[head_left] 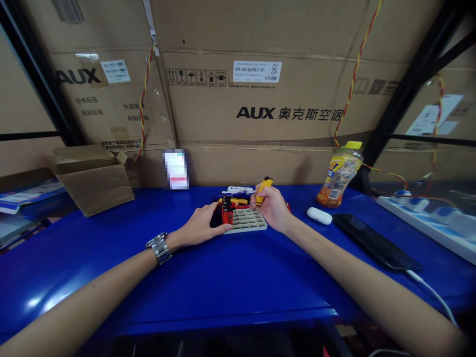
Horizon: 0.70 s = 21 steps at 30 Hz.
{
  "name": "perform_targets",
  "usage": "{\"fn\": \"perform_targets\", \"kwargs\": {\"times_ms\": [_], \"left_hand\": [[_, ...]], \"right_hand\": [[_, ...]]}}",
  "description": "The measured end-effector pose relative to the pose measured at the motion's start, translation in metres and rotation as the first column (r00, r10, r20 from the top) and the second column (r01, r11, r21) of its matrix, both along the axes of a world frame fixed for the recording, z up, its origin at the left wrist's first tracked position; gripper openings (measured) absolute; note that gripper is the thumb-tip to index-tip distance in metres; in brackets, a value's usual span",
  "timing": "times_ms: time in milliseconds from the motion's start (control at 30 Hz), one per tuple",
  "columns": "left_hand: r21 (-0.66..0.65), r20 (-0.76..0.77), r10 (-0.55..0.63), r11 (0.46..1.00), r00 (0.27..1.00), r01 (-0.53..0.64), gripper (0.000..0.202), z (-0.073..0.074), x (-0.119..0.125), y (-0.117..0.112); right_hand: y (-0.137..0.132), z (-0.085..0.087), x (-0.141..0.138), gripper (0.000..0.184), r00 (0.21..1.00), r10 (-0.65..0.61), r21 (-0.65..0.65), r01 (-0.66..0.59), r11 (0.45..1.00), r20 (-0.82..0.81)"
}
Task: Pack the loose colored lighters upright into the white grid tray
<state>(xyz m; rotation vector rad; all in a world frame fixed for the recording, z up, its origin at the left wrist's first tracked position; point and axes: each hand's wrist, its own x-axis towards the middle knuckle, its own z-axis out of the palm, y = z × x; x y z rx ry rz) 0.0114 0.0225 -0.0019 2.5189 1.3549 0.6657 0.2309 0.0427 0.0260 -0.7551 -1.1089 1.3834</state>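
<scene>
A grey gridded tray (248, 220) lies on the blue table (238, 277) in front of me. Several small red and black parts (227, 213) stand in its left column. My left hand (203, 229), with a metal watch (159, 247) on the wrist, rests against the tray's left side, fingers curled at the red parts. My right hand (271, 206) is closed on a small yellow part (263, 189) held just above the tray's far right corner. More yellow, red and white pieces (238, 196) lie behind the tray.
An orange drink bottle (340, 174), a white earbud case (319, 215) and a black phone with cable (375, 241) lie to the right. A power strip (427, 213) is at far right. An open cardboard box (91, 178) sits left. Large cartons (260, 99) stand behind.
</scene>
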Motion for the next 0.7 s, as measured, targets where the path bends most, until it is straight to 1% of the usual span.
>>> {"fn": "perform_targets", "kwargs": {"times_ms": [33, 67, 133, 200, 267, 400, 533, 600, 700], "left_hand": [[-0.001, 0.001, -0.006, 1.000, 1.000, 0.006, 0.073, 0.000, 0.000, 0.000], [0.000, 0.000, -0.009, 1.000, 1.000, 0.009, 0.073, 0.000, 0.000, 0.000], [-0.002, -0.005, -0.009, 1.000, 1.000, 0.009, 0.072, 0.001, 0.000, -0.001], [-0.010, -0.011, -0.002, 1.000, 1.000, 0.001, 0.073, 0.001, 0.001, -0.002], [-0.021, -0.017, 0.012, 1.000, 1.000, -0.012, 0.075, 0.002, 0.001, -0.003], [-0.029, -0.022, 0.025, 0.999, 0.999, -0.025, 0.076, 0.003, 0.003, -0.003], [-0.005, -0.007, -0.006, 1.000, 1.000, 0.006, 0.074, 0.002, 0.002, -0.003], [-0.003, -0.008, -0.013, 1.000, 1.000, 0.013, 0.073, 0.002, 0.002, -0.003], [-0.036, -0.033, 0.017, 0.999, 0.999, -0.018, 0.075, 0.003, 0.002, -0.004]], "right_hand": [[0.001, -0.001, 0.001, 0.008, 1.000, 0.005, 0.001, -0.005, 1.000, 0.028], [0.002, -0.001, 0.003, 0.009, 0.998, 0.011, -0.005, -0.011, 1.000, 0.059], [0.003, -0.002, 0.005, 0.027, 0.992, 0.031, -0.035, -0.027, 0.999, 0.120], [0.002, -0.002, 0.006, 0.043, 0.985, 0.025, -0.060, -0.015, 0.998, 0.168], [0.002, -0.002, 0.006, 0.049, 0.978, -0.017, -0.056, 0.029, 0.998, 0.208], [0.003, -0.005, 0.001, 0.041, 0.955, -0.142, 0.020, 0.142, 0.990, 0.262], [0.004, -0.007, -0.003, 0.034, 0.926, -0.242, 0.121, 0.215, 0.969, 0.291], [0.003, -0.008, -0.004, 0.033, 0.914, -0.276, 0.149, 0.241, 0.959, 0.297], [0.002, -0.007, -0.004, 0.035, 0.909, -0.293, 0.172, 0.251, 0.953, 0.297]]}}
